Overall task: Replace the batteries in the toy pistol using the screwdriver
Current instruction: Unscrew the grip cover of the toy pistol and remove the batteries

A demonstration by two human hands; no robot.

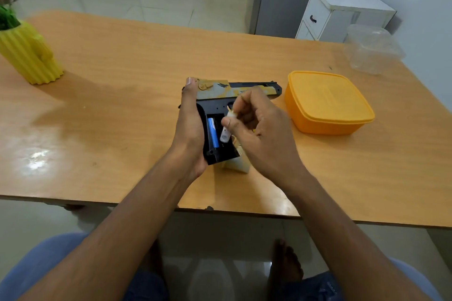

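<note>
The toy pistol (247, 88), black with a tan and grey slide, is held above the wooden table (127, 95), barrel pointing right. My left hand (189, 124) grips the back of its handle. The battery compartment in the grip is uncovered, and a blue battery (212, 134) lies in its left slot. My right hand (259, 127) pinches a white battery (225, 133) between thumb and fingers, its lower end at the right slot. A small pale object (238, 164) lies on the table under the grip, partly hidden. No screwdriver is visible.
An orange lidded box (327, 102) sits right of the pistol. A clear plastic container (371, 49) stands at the far right corner, a yellow ribbed vase (29, 56) at the left. A white cabinet (342, 14) stands beyond the table.
</note>
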